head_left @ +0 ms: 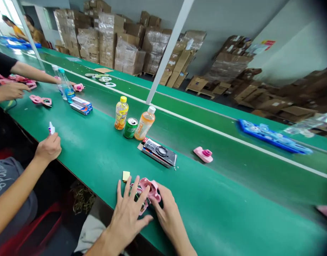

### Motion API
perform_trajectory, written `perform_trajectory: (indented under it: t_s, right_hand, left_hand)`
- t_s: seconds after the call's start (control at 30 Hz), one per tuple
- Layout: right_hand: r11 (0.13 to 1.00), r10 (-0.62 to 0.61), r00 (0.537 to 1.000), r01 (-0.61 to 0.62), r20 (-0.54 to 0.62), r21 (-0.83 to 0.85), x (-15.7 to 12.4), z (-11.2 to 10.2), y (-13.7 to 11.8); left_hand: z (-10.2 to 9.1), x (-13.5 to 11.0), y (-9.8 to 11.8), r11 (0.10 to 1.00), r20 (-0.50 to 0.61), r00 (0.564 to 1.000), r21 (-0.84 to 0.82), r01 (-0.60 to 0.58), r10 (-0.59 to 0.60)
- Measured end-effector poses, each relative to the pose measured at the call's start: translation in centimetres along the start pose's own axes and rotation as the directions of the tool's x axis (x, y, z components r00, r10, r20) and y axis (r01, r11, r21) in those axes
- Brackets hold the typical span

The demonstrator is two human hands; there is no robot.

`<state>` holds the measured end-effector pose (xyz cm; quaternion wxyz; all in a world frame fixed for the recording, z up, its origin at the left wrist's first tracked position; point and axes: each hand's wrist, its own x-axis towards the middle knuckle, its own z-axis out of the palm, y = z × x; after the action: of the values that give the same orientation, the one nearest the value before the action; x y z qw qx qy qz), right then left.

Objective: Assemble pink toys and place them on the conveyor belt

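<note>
A person is working at a long green worktop [232, 217], with the left-hand fingers [135, 188] spreading wide and resting against a pink plastic toy-camera shell [150, 188] rather than clenching it. The right-hand fingers [163, 193] are curling over the shell's far side and appear to be gripping it. The shell is sitting directly beneath both sets of fingers, partly hidden by them.

A small yellow square pad [126, 176] is lying just beyond the left-hand fingers, and a black-and-silver toy camera [159, 153] is resting farther ahead. A finished-looking pink toy camera [203, 154] is sitting ahead and to the right of the fingers. Past the black-and-silver camera, a green can [130, 128] is standing between two plastic drink bottles. To the left of the fingers, a co-worker's hand [48, 149] is holding a small white bottle [51, 128].

With only one hand seeming to grip, the shell could be twisting or slipping if that hold loosens. The near edge of the worktop is running close by, so a careless shift could be sending it over, while a stray left-hand movement could be knocking the pad out of reach
</note>
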<state>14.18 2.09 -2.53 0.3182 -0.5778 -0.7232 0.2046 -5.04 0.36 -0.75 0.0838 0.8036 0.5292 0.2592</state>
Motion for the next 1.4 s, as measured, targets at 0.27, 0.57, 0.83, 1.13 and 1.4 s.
perform_trajectory:
  t_s: [0.27,0.57,0.83,1.13,1.4]
  right_hand:
    - [0.983,-0.165,0.953,0.139,-0.255,-0.117,3.4,0.0,-5.7]
    - [0.947,-0.256,0.963,0.267,0.084,-0.176,7.7,3.0,-8.7]
    - [0.908,-0.260,0.941,0.315,0.216,-0.278,8.3,1.6,-8.5]
    - [0.782,-0.430,0.861,0.505,0.271,-0.365,7.6,3.5,-8.4]
    - [0.712,-0.533,0.809,0.586,0.246,-0.386,7.6,3.5,-8.1]
  left_hand:
    - [-2.3,3.8,-6.7,0.940,0.061,0.970,-0.241,0.242,-0.235]
    - [-2.5,4.6,-6.4,0.727,0.178,0.955,-0.620,0.295,-0.236]
    - [-2.4,3.9,-6.1,0.604,0.208,0.929,-0.712,0.359,-0.307]
    - [-2.5,4.7,-7.1,0.288,0.310,0.843,-0.840,0.460,-0.440]
    - [-3.4,5.4,-8.2,0.018,0.421,0.772,-0.873,0.487,-0.476]
